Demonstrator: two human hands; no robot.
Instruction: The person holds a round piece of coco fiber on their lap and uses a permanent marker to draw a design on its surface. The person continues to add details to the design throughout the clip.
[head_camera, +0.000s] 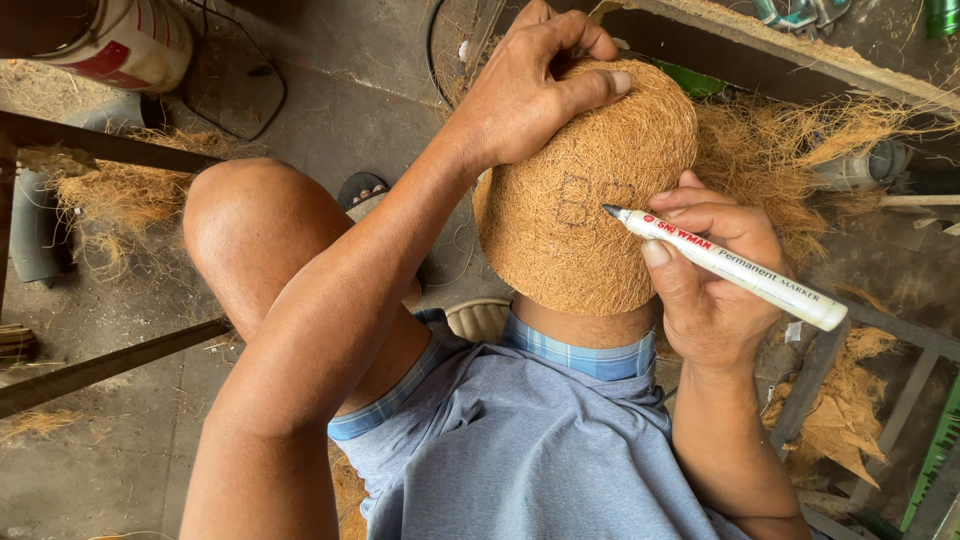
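A: What lies nearest the camera?
B: Grey shorts (520, 450) with a blue plaid hem, over the seated person's knees.

A: And the right hand (712, 275)?
B: It grips a white marker (730, 268), tip touching the coir pot (585, 190) beside faint drawn marks.

A: Where is the pot?
B: Inverted on the right knee, steadied from above by the left hand (530, 85), fingers clasped over its base.

A: Beyond?
B: Loose coir fibre (790, 150), a concrete floor (340, 110) and a white bucket (130, 40).

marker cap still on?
No: the white marker in the right hand shows its bare dark tip against the coir pot, which the left hand steadies.
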